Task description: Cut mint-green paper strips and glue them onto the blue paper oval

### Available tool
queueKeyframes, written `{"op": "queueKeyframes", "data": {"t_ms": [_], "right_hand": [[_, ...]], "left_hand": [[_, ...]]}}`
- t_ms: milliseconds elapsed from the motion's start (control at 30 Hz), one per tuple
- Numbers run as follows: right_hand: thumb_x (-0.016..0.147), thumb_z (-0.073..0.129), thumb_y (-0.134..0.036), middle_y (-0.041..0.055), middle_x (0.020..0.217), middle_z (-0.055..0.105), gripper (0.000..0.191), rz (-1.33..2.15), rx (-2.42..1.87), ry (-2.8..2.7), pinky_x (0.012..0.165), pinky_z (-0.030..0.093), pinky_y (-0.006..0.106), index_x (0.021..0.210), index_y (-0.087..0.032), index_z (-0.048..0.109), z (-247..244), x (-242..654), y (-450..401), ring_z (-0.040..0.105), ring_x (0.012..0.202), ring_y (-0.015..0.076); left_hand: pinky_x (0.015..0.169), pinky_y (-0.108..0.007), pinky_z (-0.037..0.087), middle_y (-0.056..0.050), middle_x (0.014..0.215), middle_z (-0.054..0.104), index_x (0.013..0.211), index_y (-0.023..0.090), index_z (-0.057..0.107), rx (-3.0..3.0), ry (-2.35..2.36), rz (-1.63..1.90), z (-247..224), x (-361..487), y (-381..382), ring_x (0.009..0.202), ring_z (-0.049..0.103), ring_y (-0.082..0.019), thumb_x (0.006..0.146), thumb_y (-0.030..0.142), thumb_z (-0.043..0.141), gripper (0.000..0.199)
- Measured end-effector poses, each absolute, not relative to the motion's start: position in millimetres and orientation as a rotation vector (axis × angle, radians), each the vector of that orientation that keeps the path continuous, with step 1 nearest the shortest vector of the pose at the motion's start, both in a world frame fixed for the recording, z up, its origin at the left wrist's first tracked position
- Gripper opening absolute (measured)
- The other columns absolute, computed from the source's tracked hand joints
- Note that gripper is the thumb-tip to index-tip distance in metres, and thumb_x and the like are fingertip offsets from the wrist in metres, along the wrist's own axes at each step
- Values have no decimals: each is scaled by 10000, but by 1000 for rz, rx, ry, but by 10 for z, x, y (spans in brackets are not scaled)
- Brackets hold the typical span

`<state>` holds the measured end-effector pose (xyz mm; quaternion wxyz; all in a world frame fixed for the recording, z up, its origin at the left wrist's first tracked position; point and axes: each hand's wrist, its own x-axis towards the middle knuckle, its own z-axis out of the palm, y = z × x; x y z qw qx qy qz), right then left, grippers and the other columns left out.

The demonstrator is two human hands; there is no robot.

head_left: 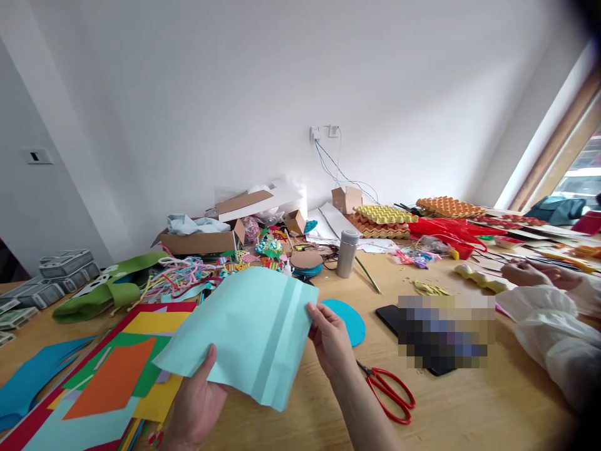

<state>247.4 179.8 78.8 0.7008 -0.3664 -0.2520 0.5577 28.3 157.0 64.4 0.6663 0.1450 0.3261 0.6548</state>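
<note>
A light turquoise sheet of paper (235,332) is held up off the table between my two hands, with a slightly darker band running along its right side. My left hand (200,394) grips its lower left edge, thumb on top and the other fingers hidden beneath. At the right edge, my right hand (328,332) pinches the sheet between thumb and fingers. Beside my right forearm lie red-handled scissors (389,394), their blades partly hidden behind the arm. A blue disc (345,321) rests just behind my right wrist.
Coloured paper sheets (113,376) lie at the left, near a green felt piece (98,294). A grey bottle (347,254) stands ahead, and a black phone (394,319) lies right. Another person's hands (539,274) work at the far right. Egg trays (387,214) are stacked behind.
</note>
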Motion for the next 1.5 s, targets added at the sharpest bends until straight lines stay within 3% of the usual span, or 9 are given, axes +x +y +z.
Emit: {"op": "queueKeyframes", "data": {"t_ms": [167, 400, 667, 833, 1067, 1233, 1500], "right_hand": [[610, 843, -421, 57, 745, 716, 408, 1523, -827, -689, 604, 485, 274, 891, -144, 740, 515, 2156, 1559, 612, 638, 165], [543, 863, -418, 44, 694, 716, 383, 1393, -1055, -693, 525, 422, 240, 768, -139, 727, 407, 2136, 1548, 566, 573, 146], [605, 838, -441, 65, 851, 736, 428, 1477, -911, -731, 583, 482, 284, 911, -165, 725, 505, 2209, 1470, 630, 689, 192], [623, 827, -452, 47, 716, 715, 396, 1538, -930, -807, 564, 456, 270, 853, -145, 726, 403, 2171, 1438, 608, 610, 171], [623, 796, -540, -10, 581, 584, 420, 1451, -1008, -740, 508, 378, 227, 652, -149, 647, 399, 2220, 1447, 462, 519, 104], [666, 762, -561, -41, 549, 511, 426, 1415, -986, -764, 510, 359, 209, 640, -155, 634, 410, 2240, 1410, 399, 508, 81], [589, 829, -527, 0, 631, 638, 420, 1374, -904, -745, 556, 456, 236, 745, -156, 709, 714, 2442, 1675, 545, 563, 116]], "left_hand": [[1019, -406, 484, -72, 1258, 650, 1387, 275, 463, 308, 718, 1510, 638, 301, 1569, 1108, 641, -238, 917, 128, 521, 495], [1043, -409, 461, -77, 1253, 654, 1393, 264, 459, 248, 665, 1486, 676, 317, 1556, 1167, 603, -244, 922, 126, 501, 493], [1018, -405, 484, -79, 1253, 654, 1387, 263, 463, 343, 667, 1528, 605, 286, 1555, 1155, 611, -251, 895, 155, 571, 515], [994, -388, 503, -74, 1235, 665, 1350, 248, 506, 367, 702, 1548, 585, 285, 1579, 1115, 637, -241, 902, 168, 568, 459], [997, -384, 500, -66, 1239, 664, 1362, 284, 488, 368, 643, 1532, 558, 278, 1560, 1137, 623, -245, 871, 175, 618, 519], [965, -400, 521, -74, 1192, 688, 1338, 255, 516, 433, 677, 1495, 621, 304, 1519, 1133, 623, -279, 767, 136, 729, 621], [915, -400, 555, -73, 1166, 698, 1328, 254, 522, 452, 732, 1447, 642, 339, 1497, 1105, 639, -287, 729, 99, 758, 662]]}}
